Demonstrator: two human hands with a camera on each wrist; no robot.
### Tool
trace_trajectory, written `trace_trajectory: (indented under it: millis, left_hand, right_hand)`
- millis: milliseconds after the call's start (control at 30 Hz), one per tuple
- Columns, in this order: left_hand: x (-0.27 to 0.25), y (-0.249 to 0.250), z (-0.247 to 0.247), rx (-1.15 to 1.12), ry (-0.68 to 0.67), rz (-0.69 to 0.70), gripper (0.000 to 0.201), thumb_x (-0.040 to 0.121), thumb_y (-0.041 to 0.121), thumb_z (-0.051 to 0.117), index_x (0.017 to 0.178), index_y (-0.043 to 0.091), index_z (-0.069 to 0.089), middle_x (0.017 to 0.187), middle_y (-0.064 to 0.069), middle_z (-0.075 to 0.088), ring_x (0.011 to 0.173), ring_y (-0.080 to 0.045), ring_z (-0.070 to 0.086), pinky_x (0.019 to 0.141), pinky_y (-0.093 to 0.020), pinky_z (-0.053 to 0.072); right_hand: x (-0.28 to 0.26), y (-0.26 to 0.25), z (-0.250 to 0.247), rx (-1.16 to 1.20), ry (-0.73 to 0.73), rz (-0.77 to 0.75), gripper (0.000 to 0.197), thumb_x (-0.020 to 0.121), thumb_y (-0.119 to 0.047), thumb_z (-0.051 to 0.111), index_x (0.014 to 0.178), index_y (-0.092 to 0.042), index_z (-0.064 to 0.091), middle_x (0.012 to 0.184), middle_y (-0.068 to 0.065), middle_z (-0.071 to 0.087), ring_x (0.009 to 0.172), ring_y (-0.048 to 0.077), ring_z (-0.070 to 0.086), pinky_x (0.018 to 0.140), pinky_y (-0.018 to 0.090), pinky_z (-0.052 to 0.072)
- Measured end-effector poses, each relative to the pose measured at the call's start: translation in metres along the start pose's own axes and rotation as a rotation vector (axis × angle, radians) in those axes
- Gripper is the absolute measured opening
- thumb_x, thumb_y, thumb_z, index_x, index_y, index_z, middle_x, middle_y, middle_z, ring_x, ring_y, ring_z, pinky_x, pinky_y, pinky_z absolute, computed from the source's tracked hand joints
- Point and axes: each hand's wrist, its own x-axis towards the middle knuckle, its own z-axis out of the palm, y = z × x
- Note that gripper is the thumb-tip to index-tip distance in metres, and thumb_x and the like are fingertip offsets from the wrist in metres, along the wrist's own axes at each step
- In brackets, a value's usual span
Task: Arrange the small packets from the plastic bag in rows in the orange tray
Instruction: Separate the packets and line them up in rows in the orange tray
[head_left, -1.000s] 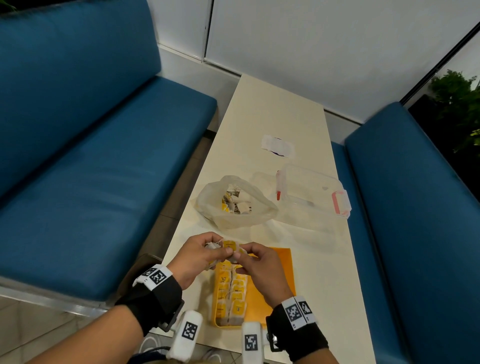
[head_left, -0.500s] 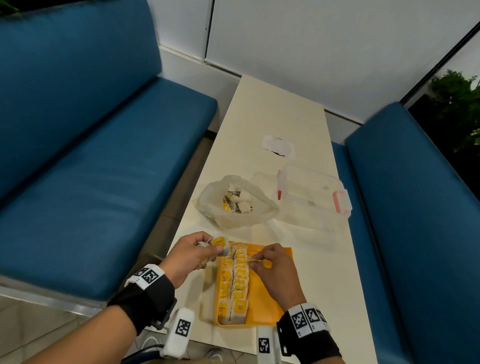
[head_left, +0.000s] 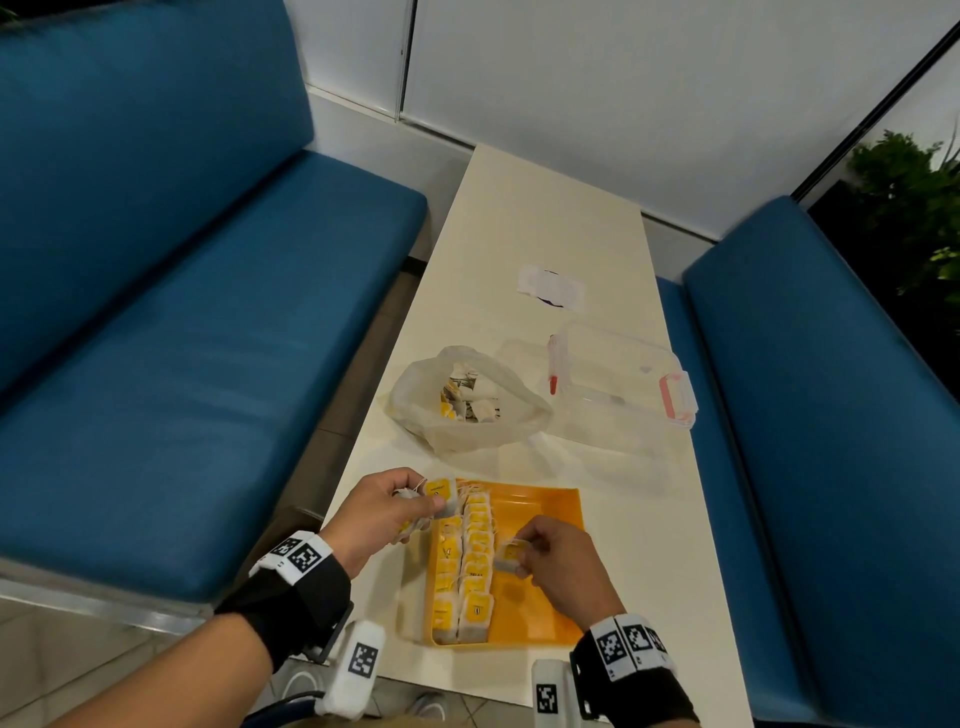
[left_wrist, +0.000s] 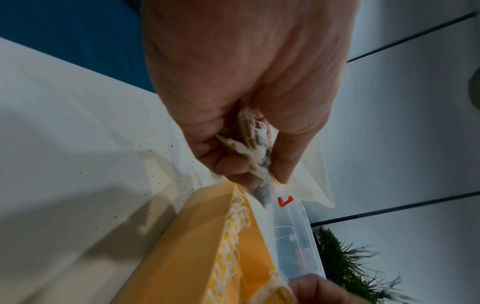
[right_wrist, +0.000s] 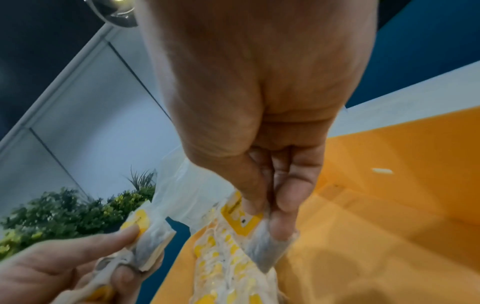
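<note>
The packet (head_left: 511, 557) I hold sits pinched between my thumb and forefinger, hanging over the orange tray (head_left: 540, 603) just to the right of the two rows of packets (head_left: 465, 566) already standing along the tray's left side. In the right wrist view the same packet (right_wrist: 262, 238) droops below my fingertips, its yellow label up against my thumb and its grey pouch pointing down toward the tray floor. My right hand (head_left: 563, 564) is bent down from the wrist, knuckles up, the other fingers tucked in behind the pinch.

My left hand (head_left: 382, 512) hovers at the tray's far left corner, fingers curled round a small bunch of packets (head_left: 439, 496), one yellow label facing up at the front. From the left wrist view that bunch (left_wrist: 255, 148) is squeezed between thumb and fingers with strings and paper edges sticking out. The wrist is turned inward so the palm faces the tray.

The tray lies at the near end of the pale table (head_left: 545, 218). Beyond it, the plastic bag (head_left: 467, 400) lies open with more packets inside. Just to its right stands a clear box (head_left: 623, 379) with red clips. Blue benches (head_left: 182, 312) flank the table on both sides.
</note>
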Motion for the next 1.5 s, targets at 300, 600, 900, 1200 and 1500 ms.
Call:
trace_trajectory:
  millis: [300, 600, 900, 1200, 1500]
  left_hand:
    - [-0.005, -0.003, 0.016, 0.113, -0.039, 0.113, 0.021, 0.078, 0.013, 0.087, 0.081, 0.007, 0.067, 0.066, 0.010, 0.066, 0.053, 0.003, 0.058, 0.050, -0.014, 0.044]
    - [-0.002, -0.008, 0.014, 0.209, -0.044, 0.118, 0.019, 0.079, 0.019, 0.087, 0.083, 0.010, 0.071, 0.073, 0.011, 0.069, 0.061, 0.004, 0.060, 0.056, -0.015, 0.046]
    - [0.002, -0.009, 0.013, 0.235, -0.052, 0.116, 0.019, 0.079, 0.017, 0.087, 0.082, 0.010, 0.070, 0.079, 0.004, 0.067, 0.062, -0.001, 0.060, 0.056, -0.017, 0.047]
    - [0.003, -0.009, 0.013, 0.240, -0.046, 0.108, 0.022, 0.078, 0.020, 0.088, 0.087, 0.006, 0.073, 0.076, 0.009, 0.067, 0.063, -0.003, 0.059, 0.056, -0.019, 0.048]
    - [0.008, -0.008, 0.016, 0.229, -0.038, 0.103, 0.021, 0.076, 0.022, 0.089, 0.089, 0.013, 0.076, 0.087, 0.007, 0.072, 0.066, -0.001, 0.064, 0.056, -0.015, 0.047]
  right_hand:
    - [0.041, -0.003, 0.002, -0.189, 0.140, -0.102, 0.018, 0.088, -0.005, 0.058, 0.087, -0.021, 0.067, 0.094, 0.000, 0.068, 0.084, 0.013, 0.060, 0.066, 0.008, 0.038]
    - [0.056, -0.010, 0.007, -0.176, 0.223, -0.029, 0.013, 0.088, -0.006, 0.058, 0.091, -0.014, 0.067, 0.080, -0.002, 0.065, 0.076, 0.015, 0.060, 0.059, 0.015, 0.041]
    - [0.062, -0.020, 0.008, -0.218, 0.263, 0.045, 0.006, 0.087, -0.017, 0.062, 0.084, -0.011, 0.061, 0.078, 0.005, 0.065, 0.074, 0.021, 0.060, 0.064, 0.030, 0.048]
    - [0.067, -0.019, 0.013, -0.172, 0.204, 0.148, 0.038, 0.074, -0.043, 0.075, 0.062, -0.011, 0.061, 0.062, 0.000, 0.060, 0.057, 0.015, 0.053, 0.049, 0.026, 0.036]
    - [0.060, -0.007, 0.009, 0.000, 0.123, 0.166, 0.039, 0.075, -0.040, 0.076, 0.055, -0.014, 0.055, 0.050, 0.009, 0.058, 0.050, 0.018, 0.056, 0.053, 0.027, 0.047]
